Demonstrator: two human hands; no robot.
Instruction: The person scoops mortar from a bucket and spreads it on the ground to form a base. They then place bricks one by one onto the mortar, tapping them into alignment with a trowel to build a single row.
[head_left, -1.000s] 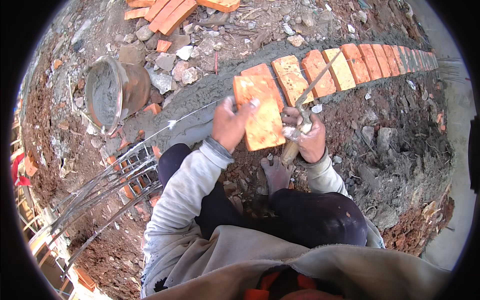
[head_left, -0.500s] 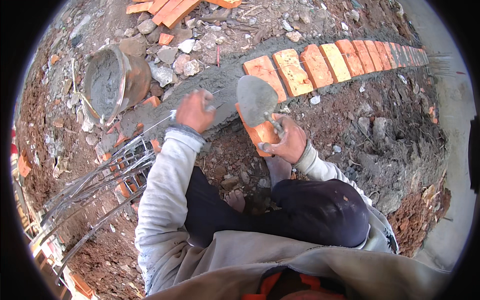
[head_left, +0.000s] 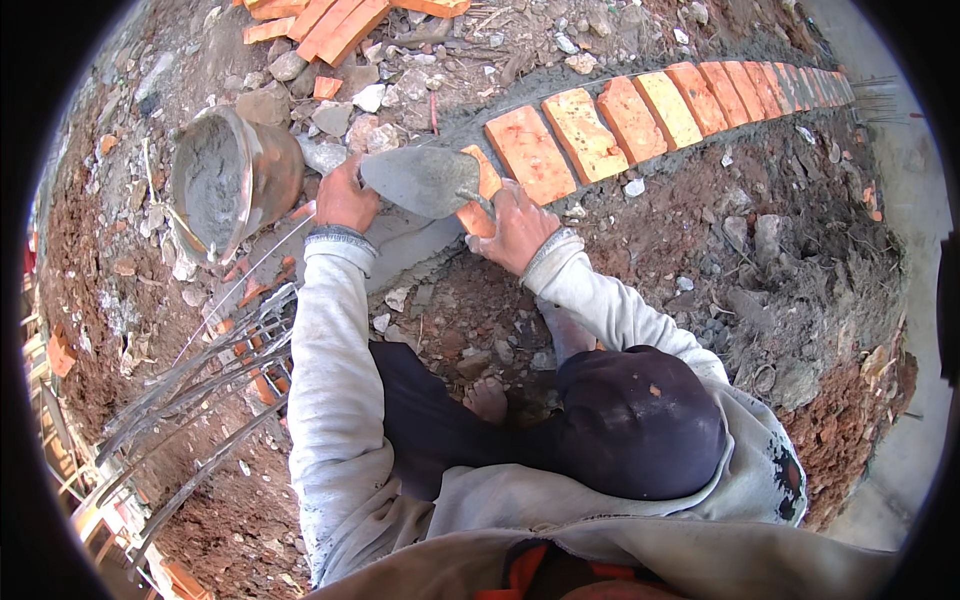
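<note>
My right hand (head_left: 515,230) grips a trowel (head_left: 425,182) and an orange brick (head_left: 472,217) together. The grey blade points left and crosses in front of the brick. Beneath them runs a bed of wet grey mortar (head_left: 415,243). At the blade's tip, beside the bucket, is my left hand (head_left: 347,197), its fingers curled and partly hidden. A taut string (head_left: 245,280) rises from the lower left to this hand and appears caught in it. To the right, a row of laid bricks (head_left: 530,155) curves away on mortar.
A bucket of mortar (head_left: 215,180) leans on its side among stones at the left. Bundled steel bars (head_left: 215,365) jut out at lower left. Loose bricks (head_left: 345,25) lie at the top. Beyond the rough soil, a grey concrete strip (head_left: 895,400) borders the right.
My left hand has moved left and farther away, and the string bends with it. My right hand has carried the trowel and brick leftward over the mortar; the blade has swung to point left.
</note>
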